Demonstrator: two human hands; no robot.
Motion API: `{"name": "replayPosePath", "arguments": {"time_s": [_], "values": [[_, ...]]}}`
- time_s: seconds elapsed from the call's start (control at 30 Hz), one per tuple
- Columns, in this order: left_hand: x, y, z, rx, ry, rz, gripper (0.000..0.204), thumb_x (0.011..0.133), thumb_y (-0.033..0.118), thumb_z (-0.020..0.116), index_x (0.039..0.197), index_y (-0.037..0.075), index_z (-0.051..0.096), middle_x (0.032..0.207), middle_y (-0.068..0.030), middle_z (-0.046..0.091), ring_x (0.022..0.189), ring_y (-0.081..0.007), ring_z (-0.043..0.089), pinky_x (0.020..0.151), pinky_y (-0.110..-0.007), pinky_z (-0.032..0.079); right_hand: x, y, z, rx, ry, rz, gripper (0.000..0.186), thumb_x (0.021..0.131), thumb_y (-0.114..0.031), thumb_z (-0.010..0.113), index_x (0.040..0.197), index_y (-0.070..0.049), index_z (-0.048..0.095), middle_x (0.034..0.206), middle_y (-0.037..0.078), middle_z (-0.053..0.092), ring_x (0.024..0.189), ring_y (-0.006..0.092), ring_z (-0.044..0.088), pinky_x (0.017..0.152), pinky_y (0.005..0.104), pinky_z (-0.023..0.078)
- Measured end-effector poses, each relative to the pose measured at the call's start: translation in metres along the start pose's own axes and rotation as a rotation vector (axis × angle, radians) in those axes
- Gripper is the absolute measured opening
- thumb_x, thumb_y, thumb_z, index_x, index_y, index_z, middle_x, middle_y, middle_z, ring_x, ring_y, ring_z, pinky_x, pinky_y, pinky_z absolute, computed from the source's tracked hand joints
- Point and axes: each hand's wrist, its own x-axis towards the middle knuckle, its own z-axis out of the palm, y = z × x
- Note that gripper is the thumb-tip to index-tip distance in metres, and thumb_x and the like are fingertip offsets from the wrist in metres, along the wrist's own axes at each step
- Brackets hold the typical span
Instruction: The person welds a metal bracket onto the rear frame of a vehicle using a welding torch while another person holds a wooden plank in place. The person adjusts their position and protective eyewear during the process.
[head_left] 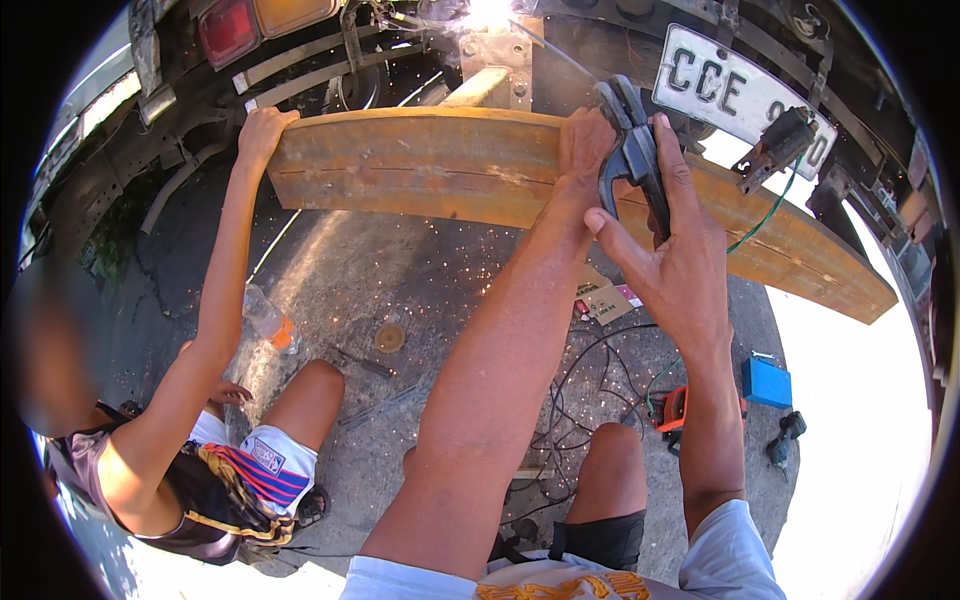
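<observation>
My right hand [675, 255] is closed around a black welding electrode holder [630, 135]. A thin welding rod [560, 50] runs from its jaws up and left to a bright white arc [490, 10] above a metal bracket [497, 52]. My left hand [586, 145] grips the top edge of a long rusty steel beam [430, 165], its fingertips partly hidden behind it. Left of me, a co-worker's hand [264, 132] holds the beam's left end. Sparks fall below the beam.
A clamp [775, 150] with a green wire hangs by the white license plate [745, 90] on the vehicle's rear. On the concrete lie black cables [560, 410], an orange-and-black machine [676, 410], a blue box [767, 382] and a plastic bottle [266, 316]. The co-worker crouches at left.
</observation>
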Motion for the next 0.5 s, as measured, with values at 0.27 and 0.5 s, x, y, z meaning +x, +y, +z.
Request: {"name": "replayPosePath", "arguments": {"time_s": [0.27,0.5], "values": [[0.0019,0.0030,0.0030,-0.010,-0.005,-0.111,0.028,0.094,0.045,0.078,0.101,0.018,0.082,0.091,-0.0040,0.081,0.083,-0.0246,0.077,0.074,-0.041,0.059,-0.0008,0.0038,0.0033,-0.025,0.057,-0.035,0.101,0.088,-0.042,0.086,0.170,-0.010,0.037,0.102,0.014,0.070,0.081,0.0217,0.057,0.071,0.0375,0.046],[0.0015,0.0003,0.0074,-0.044,0.091,0.048,0.036,0.090,0.047,0.075,0.072,0.016,0.073,0.069,-0.0051,0.075,0.064,-0.0276,0.074,0.065,-0.040,0.056,-0.0027,0.0023,0.0003,0.042,-0.001,-0.009,0.104,0.087,-0.036,0.086,0.171,-0.009,0.030,0.141,0.024,0.069,0.124,0.0389,0.072,0.100,0.0477,0.060]]}}
